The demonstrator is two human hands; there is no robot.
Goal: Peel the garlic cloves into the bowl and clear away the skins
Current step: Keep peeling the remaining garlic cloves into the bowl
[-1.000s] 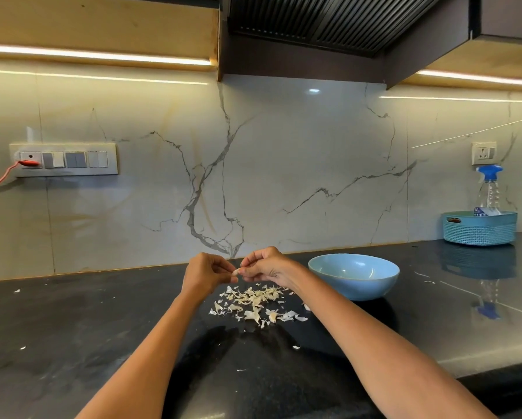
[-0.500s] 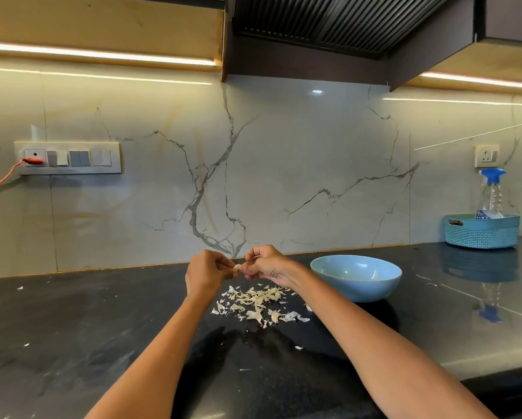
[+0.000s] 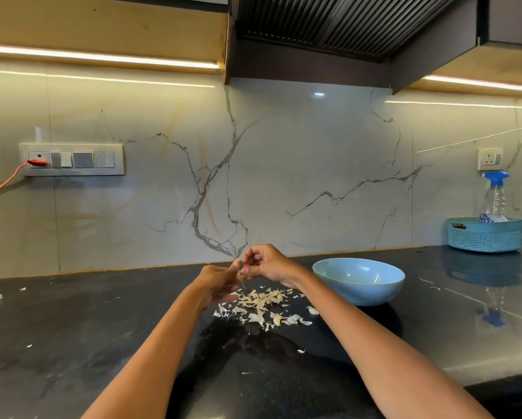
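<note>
Garlic clove (image 3: pixel 241 275) sat pinched between both hands above desk (image 3: pixel 72 343); too small and hidden to tell long axis or which way it pointed. Left hand (image 3: pixel 215 281) and right hand (image 3: pixel 267 263) met at fingertips, each gripping clove. Skins (image 3: pixel 261 306) lay scattered on desk directly below, one strip dangling from clove. Blue bowl (image 3: pixel 359 293) stood just right of skins. Teal basket (image 3: pixel 485 234) with spray bottle (image 3: pixel 495 195) stood far right against wall. Nothing lay between hands and bowl.

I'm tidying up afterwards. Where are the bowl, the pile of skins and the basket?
bowl (image 3: pixel 359 293): head view, outer front wall.
pile of skins (image 3: pixel 261 300): head view, middle of heap.
basket (image 3: pixel 484 237): head view, woven front wall.
</note>
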